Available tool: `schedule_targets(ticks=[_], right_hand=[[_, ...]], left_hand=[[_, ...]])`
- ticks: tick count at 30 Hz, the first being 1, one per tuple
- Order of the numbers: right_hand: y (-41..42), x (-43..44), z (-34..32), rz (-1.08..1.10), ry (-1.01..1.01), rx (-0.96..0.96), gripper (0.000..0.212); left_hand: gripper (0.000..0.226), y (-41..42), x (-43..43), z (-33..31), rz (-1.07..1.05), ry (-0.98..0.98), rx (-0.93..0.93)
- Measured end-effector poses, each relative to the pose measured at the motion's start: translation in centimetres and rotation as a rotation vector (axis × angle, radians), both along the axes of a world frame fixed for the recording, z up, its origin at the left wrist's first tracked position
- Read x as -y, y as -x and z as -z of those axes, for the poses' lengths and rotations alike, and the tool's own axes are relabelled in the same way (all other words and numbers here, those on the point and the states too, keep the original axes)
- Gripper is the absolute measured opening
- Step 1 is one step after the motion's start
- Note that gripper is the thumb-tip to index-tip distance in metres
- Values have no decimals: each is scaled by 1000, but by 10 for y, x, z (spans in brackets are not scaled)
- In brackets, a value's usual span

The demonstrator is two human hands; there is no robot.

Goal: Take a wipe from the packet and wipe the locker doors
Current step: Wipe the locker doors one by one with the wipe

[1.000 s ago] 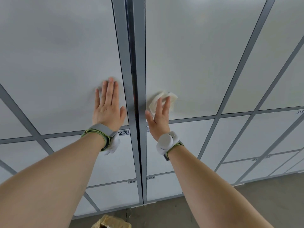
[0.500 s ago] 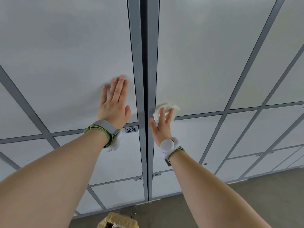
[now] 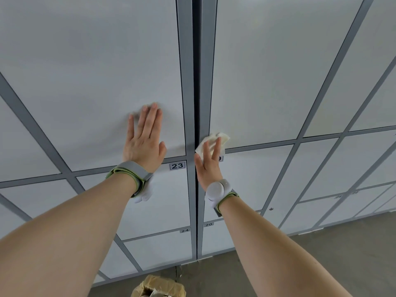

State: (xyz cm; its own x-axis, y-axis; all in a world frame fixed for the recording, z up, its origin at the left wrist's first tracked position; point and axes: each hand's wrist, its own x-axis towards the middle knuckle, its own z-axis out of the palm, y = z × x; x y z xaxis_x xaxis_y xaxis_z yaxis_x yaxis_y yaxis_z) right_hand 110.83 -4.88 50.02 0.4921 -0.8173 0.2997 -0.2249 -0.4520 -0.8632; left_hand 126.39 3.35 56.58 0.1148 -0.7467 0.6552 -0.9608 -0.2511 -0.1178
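The person is pressing the wipe (image 3: 223,138) with the straight-fingered right hand (image 3: 209,166) at the locker door's (image 3: 278,82) bottom-left corner, the left hand (image 3: 143,142) resting flat on the neighbouring door (image 3: 85,82), and is probably needing firm, overlapping strokes.

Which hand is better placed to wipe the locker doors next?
The right hand: it presses the crumpled white wipe against the grey locker door. The left hand rests flat on the neighbouring door, empty.

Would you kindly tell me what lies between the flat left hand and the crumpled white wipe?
In the head view, two grey vertical frame strips with a dark gap between them separate the left hand from the crumpled white wipe.
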Motion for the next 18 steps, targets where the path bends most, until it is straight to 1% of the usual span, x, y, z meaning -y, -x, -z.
schedule_targets(ticks=[3,4,7,9,12,14,18], right_hand=[[-15,-6,-21,-13,186,49,68],[-17,-4,-23,-16,220,57,72],[-18,0,-6,40,238,4,73],[-15,-3,12,47,168,-38,70],[-7,-14,30,30,-46,-72,66],[-4,-17,37,56,-105,-126,61],[-5,-29,55,58,-186,-240,36]], left_hand=[[77,-6,-7,6,-10,-9,-26],[77,-6,-8,6,-9,-10,-28],[75,-8,-9,8,5,-29,-36],[74,-10,-10,8,11,-32,-47],[74,-12,-14,16,19,-45,-83],[75,-13,-20,27,22,-49,-125],[73,-15,-43,59,8,-48,-254]])
